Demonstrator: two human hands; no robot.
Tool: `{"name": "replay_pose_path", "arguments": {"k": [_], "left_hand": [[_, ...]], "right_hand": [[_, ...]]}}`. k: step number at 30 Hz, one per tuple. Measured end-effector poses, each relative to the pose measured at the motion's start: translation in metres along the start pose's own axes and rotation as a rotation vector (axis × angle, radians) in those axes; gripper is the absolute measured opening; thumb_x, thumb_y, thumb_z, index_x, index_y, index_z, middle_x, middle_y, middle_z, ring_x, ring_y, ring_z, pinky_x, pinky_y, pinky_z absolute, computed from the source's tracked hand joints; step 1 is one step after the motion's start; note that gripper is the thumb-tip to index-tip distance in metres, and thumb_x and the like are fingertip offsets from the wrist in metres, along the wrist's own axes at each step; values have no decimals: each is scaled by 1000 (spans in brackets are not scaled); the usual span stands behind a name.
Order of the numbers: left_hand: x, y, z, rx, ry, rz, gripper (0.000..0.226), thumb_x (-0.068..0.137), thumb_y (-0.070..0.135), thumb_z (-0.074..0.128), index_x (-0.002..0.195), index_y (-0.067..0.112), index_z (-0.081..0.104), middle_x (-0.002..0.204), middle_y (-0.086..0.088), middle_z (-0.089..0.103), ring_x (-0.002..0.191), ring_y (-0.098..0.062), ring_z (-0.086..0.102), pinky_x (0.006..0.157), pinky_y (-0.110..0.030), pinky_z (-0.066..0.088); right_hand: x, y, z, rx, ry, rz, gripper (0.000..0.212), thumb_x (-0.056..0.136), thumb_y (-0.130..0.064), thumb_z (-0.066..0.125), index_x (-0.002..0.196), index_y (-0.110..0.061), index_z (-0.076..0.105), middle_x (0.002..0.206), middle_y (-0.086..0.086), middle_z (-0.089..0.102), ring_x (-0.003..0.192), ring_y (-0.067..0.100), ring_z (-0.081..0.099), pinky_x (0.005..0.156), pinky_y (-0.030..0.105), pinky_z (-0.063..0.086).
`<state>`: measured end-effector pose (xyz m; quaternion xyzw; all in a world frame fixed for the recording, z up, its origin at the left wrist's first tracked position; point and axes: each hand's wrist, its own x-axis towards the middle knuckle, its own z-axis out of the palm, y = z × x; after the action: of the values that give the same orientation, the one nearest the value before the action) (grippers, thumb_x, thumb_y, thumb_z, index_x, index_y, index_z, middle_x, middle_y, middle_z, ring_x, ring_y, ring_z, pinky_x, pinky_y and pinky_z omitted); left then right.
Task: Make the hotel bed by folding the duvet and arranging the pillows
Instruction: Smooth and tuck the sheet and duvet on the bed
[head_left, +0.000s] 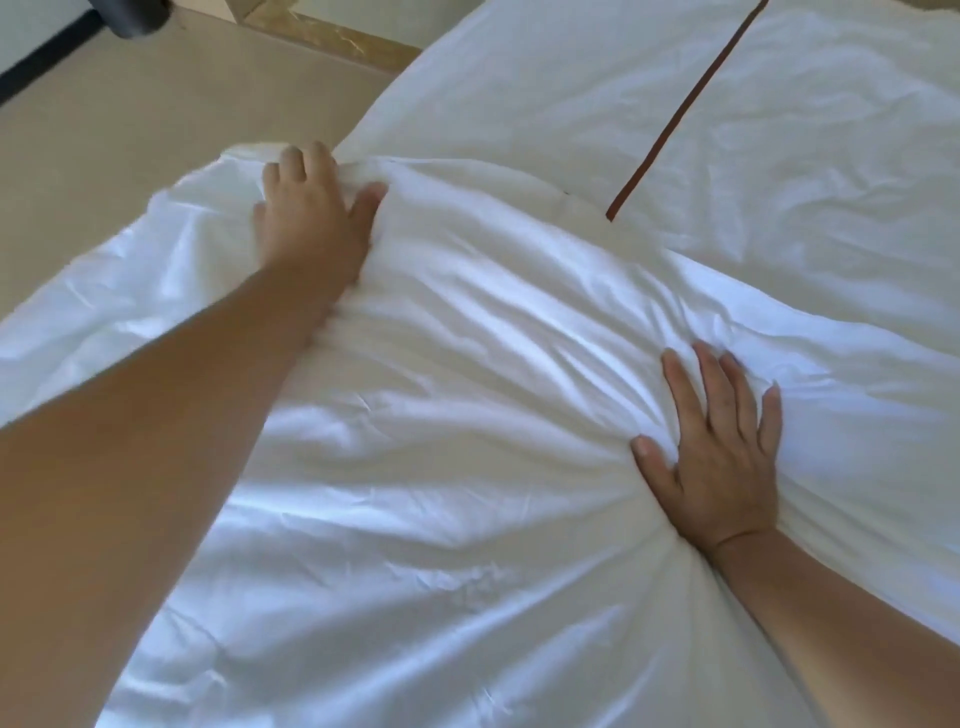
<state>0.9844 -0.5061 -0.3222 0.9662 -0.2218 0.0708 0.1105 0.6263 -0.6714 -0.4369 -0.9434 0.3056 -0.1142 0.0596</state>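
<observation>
A white duvet (457, 415) lies crumpled across the near part of the bed, its folded edge running from upper left to right. My left hand (311, 218) reaches far out and grips that edge near its left corner, fingers curled over the bunched cloth. My right hand (717, 457) lies flat on the duvet at the right, fingers spread and pressing down, with creases radiating from it. Beyond the fold lies more white bedding (545, 104) with a brown stripe (680, 111) running across it. No pillow can be told apart.
The beige floor (130, 114) lies left of the bed, with a marble-patterned strip (332, 36) at the far side and a dark object (130, 15) at the top left corner. The duvet's left part hangs over the bed's side.
</observation>
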Motion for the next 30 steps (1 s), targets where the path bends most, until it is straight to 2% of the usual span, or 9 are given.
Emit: {"name": "replay_pose_path", "arguments": {"k": [2, 4, 8, 13, 16, 20, 24, 27, 30], "left_hand": [[-46, 10, -5, -137, -92, 18, 69, 100, 52, 42, 155, 13, 27, 162, -14, 24, 150, -31, 20, 116, -60, 20], [-111, 29, -22, -163, -200, 214, 73, 100, 58, 34, 161, 22, 12, 169, -7, 4, 155, -28, 2, 119, -61, 4], [-203, 29, -14, 131, -384, 564, 72, 92, 71, 8, 158, 43, 6, 170, 4, -2, 156, -24, -6, 113, -72, -9], [-158, -107, 13, 192, -246, 411, 73, 91, 76, 13, 157, 48, 2, 169, 7, -3, 156, -22, -4, 117, -69, 3], [-135, -151, 6, 220, -301, 190, 73, 89, 81, 10, 154, 53, -10, 168, 11, -14, 155, -22, -11, 117, -68, -4], [-141, -158, -16, 203, -442, -56, 74, 91, 77, 7, 154, 46, -17, 167, 7, -17, 154, -31, -11, 117, -68, -4], [-181, -90, -36, 68, -504, -191, 76, 101, 61, 23, 160, 26, -7, 168, -2, -16, 154, -31, -12, 118, -68, -1], [-249, 9, -36, -143, -520, 194, 71, 99, 64, 25, 159, 38, -2, 168, 3, -17, 154, -26, -16, 119, -61, -7], [-313, 71, -25, -74, -583, 547, 64, 99, 65, 16, 158, 44, 2, 167, 6, -17, 153, -24, -20, 117, -64, -9]], "right_hand": [[-1, -3, 1, 0, 3, -4, 79, 89, -60, 35, 159, -25, 22, 164, 8, 22, 152, 30, 19, 120, 60, 10], [-1, -5, -2, 1, -4, -4, 78, 90, -60, 34, 159, -25, 21, 164, 8, 22, 152, 31, 18, 119, 61, 10], [-1, -4, -12, 19, -11, 0, 77, 91, -59, 30, 159, -25, 20, 164, 9, 21, 151, 32, 19, 118, 63, 10], [-4, -9, -13, 5, 5, 38, 72, 93, -59, 27, 158, -31, 18, 165, 7, 20, 152, 28, 16, 119, 62, 7], [-4, -20, -30, -22, -115, 80, 74, 92, -69, 17, 158, -38, 9, 168, 2, 8, 155, 26, 6, 119, 62, 1], [-47, -78, -60, 39, -341, 274, 82, 87, -74, 8, 159, -37, 0, 168, -2, -10, 154, 25, -9, 120, 64, -1], [-147, -177, -63, 95, -352, 87, 88, 85, -74, 12, 159, -31, -9, 166, 5, -19, 152, 28, -22, 119, 61, -10], [-187, -222, -61, 163, -385, -55, 79, 93, -60, 23, 161, -24, -1, 168, 9, -10, 152, 30, -21, 118, 63, -8], [-232, -235, -77, 122, -386, -389, 76, 93, -49, 29, 160, -21, 6, 167, 11, 14, 154, 34, -5, 119, 66, 3]]}}
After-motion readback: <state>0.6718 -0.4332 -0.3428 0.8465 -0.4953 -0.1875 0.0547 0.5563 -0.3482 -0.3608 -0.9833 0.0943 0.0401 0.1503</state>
